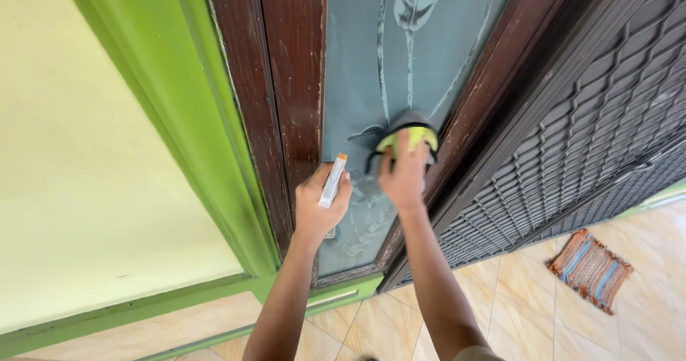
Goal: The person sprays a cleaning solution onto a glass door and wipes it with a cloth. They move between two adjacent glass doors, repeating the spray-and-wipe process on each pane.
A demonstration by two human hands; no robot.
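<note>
My right hand (402, 177) presses a grey and yellow-green cleaning cloth (409, 134) flat against the frosted glass pane (371, 53) of a dark wooden door. The pane carries an etched leaf pattern. My left hand (319, 205) is beside it, lower on the pane, closed around a slim white spray bottle with an orange cap (334, 180). The bottle points up and slightly right. Both forearms reach up from the bottom of the view.
The dark wooden door frame (286, 82) shows scuffed varnish. A green-painted surround (179, 68) borders a pale yellow wall (78, 154) at left. A dark metal grille door (607, 118) stands open at right. A striped woven mat (590, 269) lies on tan floor tiles.
</note>
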